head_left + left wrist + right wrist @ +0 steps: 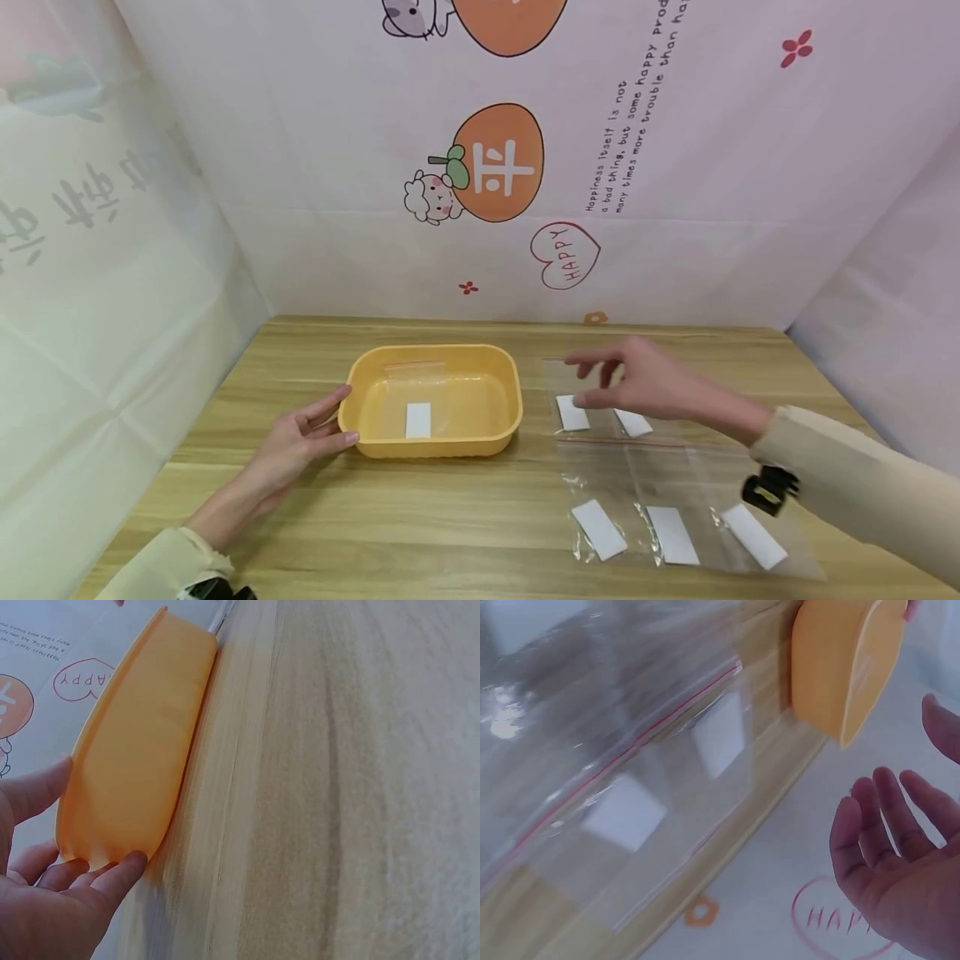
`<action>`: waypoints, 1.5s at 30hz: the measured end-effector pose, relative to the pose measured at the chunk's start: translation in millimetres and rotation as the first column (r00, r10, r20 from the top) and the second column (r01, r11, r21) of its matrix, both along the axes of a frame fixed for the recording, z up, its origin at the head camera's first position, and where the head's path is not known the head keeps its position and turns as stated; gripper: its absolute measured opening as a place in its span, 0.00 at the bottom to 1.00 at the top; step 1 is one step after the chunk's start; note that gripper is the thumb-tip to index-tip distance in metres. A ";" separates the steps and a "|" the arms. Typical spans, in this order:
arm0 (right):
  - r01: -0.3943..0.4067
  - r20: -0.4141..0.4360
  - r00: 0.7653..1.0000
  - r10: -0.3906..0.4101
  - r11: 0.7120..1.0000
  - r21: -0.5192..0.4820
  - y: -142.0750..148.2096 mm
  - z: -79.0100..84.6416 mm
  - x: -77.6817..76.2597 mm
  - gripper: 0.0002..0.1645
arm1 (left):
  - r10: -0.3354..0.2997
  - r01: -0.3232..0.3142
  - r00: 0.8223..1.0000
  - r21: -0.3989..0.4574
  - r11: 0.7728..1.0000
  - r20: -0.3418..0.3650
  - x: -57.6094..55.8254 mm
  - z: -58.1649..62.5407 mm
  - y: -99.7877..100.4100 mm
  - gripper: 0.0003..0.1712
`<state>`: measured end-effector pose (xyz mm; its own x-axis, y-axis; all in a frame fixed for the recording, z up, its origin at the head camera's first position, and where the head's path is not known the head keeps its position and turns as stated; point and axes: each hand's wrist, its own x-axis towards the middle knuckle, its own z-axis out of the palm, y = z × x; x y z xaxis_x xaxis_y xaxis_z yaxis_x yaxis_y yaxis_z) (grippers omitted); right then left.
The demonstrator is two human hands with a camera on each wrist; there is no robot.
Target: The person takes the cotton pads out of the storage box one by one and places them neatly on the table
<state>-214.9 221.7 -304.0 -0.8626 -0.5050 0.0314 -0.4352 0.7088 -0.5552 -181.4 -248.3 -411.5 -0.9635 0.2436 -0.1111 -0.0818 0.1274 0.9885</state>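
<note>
My left hand (296, 442) holds the left end of a yellow plastic tray (435, 447), its thumb and fingers spread round that end in the left wrist view. Inside the tray lies a clear zip bag (431, 383) with a white rectangular piece (418, 421) in it. My right hand (645, 383) hovers over the back row of zip bags, fingers loosely bent and nothing between them. Beneath it are two clear bags, holding a white piece (573, 413) and another white piece (633, 423), partly covered by the hand in the head view.
In front of the back row lie three more zip bags (660, 475), overlapping, each with a white piece (672, 535). They rest on a wood-grain table (420, 525). A printed cloth (360, 167) hangs behind the table and at both sides.
</note>
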 end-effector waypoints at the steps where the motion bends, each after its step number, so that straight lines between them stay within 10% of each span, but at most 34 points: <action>1: -0.006 -0.003 1.000 0.006 1.000 -0.005 -9.5 -0.1 -3.9 0.33 | 0.000 0.000 1.000 0.001 1.000 0.000 0.0 0.0 0.0 0.50; 18: -0.123 0.105 0.986 0.126 0.992 -0.034 -136.4 -39.1 -52.6 0.34 | 0.004 -0.004 1.000 0.005 1.000 -0.004 0.0 -0.7 -0.2 0.50; 39: -0.048 0.184 0.982 0.026 0.992 0.113 -182.6 -78.1 -67.8 0.44 | 0.010 -0.010 1.000 -0.006 1.000 0.001 -1.2 1.1 1.4 0.50; 45: -0.036 0.155 0.988 0.015 0.990 0.133 -186.7 -85.4 -66.2 0.25 | 0.003 -0.003 1.000 -0.008 1.000 0.000 -1.6 0.5 0.1 0.50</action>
